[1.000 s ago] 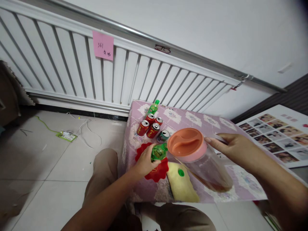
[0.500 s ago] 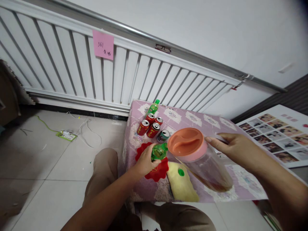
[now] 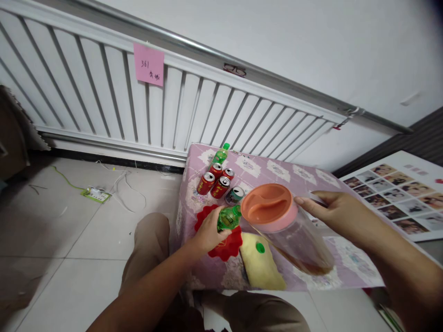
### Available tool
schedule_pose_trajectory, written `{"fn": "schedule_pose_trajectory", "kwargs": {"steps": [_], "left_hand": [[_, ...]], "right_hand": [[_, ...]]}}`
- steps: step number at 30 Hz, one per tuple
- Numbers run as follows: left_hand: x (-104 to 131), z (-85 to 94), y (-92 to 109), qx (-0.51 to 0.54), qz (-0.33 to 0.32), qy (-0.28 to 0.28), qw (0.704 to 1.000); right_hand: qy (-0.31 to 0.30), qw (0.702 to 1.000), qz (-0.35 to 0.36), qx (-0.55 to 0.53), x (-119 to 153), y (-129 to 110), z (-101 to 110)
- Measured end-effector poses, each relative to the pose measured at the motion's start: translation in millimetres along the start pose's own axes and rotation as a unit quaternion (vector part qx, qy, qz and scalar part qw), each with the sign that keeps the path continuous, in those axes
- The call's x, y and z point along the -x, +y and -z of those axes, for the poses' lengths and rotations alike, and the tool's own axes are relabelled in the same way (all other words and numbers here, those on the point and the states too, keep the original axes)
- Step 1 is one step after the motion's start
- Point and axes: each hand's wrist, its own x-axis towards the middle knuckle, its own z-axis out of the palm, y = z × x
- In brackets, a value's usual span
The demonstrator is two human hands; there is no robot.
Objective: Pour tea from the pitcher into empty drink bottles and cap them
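Observation:
Wrapped round a green bottle (image 3: 228,218) is my left hand (image 3: 208,234), above a red scalloped mat (image 3: 226,248). The bottle tilts right, its open mouth against the rim of a clear pitcher with an orange lid (image 3: 266,205). My right hand (image 3: 327,210) grips the pitcher at its far side, where the handle is mostly hidden. Brownish liquid lies low in the tilted pitcher. A green cap (image 3: 260,248) rests on a folded yellow cloth (image 3: 265,269).
Behind my left hand stand several red cans (image 3: 220,186), a teal can (image 3: 234,195) and another green bottle (image 3: 220,155). The flowered tablecloth (image 3: 290,171) reaches the white radiator (image 3: 207,106). A photo board (image 3: 398,193) leans at the right. A power strip (image 3: 96,195) lies on the floor.

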Motion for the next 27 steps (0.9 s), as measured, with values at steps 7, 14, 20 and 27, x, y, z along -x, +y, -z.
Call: {"fn": "schedule_pose_trajectory", "kwargs": {"steps": [7, 14, 20, 27], "left_hand": [[0.5, -0.7, -2.2, 0.010, -0.006, 0.002, 1.000], [0.1, -0.6, -1.1, 0.011, -0.001, 0.002, 1.000], [0.4, -0.6, -1.4, 0.012, 0.001, 0.002, 1.000], [-0.1, -0.9, -3.2, 0.008, -0.003, 0.002, 1.000]], "right_hand": [[0.000, 1.000, -0.002, -0.008, -0.1, -4.1, 0.0], [0.010, 1.000, 0.004, -0.004, 1.2, -4.9, 0.0], [0.009, 1.000, -0.002, -0.010, 3.3, -7.5, 0.0], [0.002, 1.000, -0.004, -0.012, 2.6, -4.2, 0.0]]}}
